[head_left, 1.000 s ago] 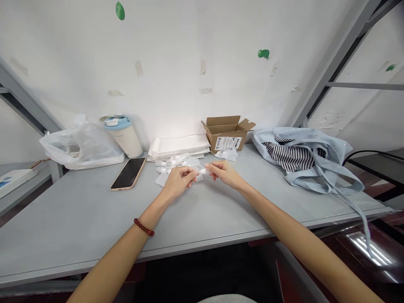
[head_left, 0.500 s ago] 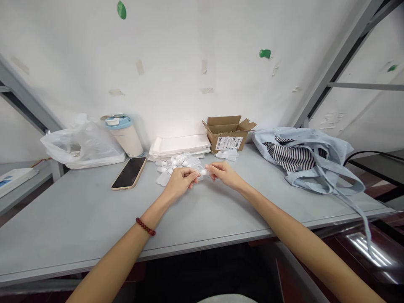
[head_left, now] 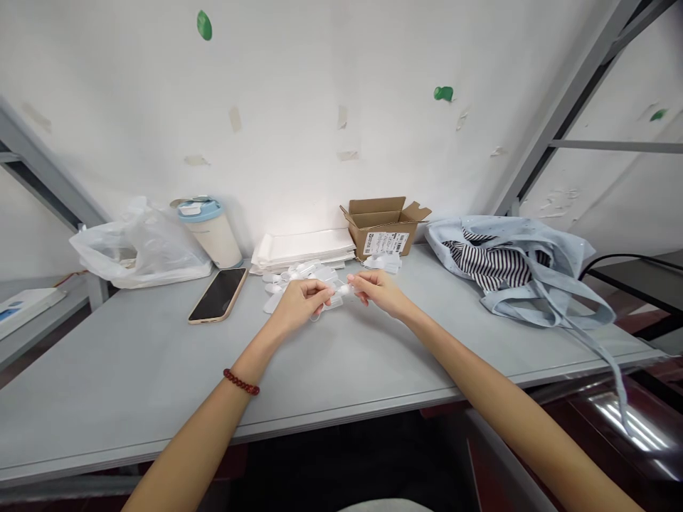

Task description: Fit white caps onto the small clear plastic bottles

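Between my hands is a small translucent plastic piece with a white rounded part. My left hand pinches its left side with thumb and forefinger. At the white part's right side, the fingertips of my right hand are closed on the same piece. Under and behind my left hand lies a pile of similar translucent pieces, partly hidden by it. A few more such pieces rest in front of the cardboard box. The held piece is too small to make out further.
Behind the pile stand a stack of white sheets and an open cardboard box. To the left are a phone, a tumbler with a blue lid and a white plastic bag. A light blue cloth bag lies right.
My hands stay close together, with the right fingertips slightly nearer the white part. A thin loop now shows below my left fingers. The view has shifted a little.
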Action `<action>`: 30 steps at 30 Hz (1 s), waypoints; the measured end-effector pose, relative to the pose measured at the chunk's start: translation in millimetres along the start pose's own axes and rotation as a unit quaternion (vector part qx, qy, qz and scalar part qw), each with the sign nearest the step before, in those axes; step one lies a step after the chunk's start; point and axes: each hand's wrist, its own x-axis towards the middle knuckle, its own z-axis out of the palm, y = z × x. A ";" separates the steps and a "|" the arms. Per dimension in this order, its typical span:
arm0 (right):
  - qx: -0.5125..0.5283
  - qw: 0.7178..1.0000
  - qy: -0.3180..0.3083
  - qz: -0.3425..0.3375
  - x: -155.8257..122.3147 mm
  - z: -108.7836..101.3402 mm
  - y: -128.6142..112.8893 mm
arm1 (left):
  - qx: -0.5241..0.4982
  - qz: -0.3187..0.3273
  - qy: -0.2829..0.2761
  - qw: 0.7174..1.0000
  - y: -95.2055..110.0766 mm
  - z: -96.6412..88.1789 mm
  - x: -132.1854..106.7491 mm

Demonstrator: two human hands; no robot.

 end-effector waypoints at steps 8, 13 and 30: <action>0.046 0.998 0.003 0.038 -0.1 2.2 0.1 | 0.007 0.021 0.018 1.000 -5.6 3.2 -0.2; 0.050 0.998 0.006 0.038 0.1 3.7 -2.0 | 0.025 0.016 0.027 0.999 -3.5 -0.8 0.0; -0.136 0.987 0.087 0.012 11.0 -8.7 22.5 | 0.259 -0.007 0.093 0.962 -20.2 -25.5 6.9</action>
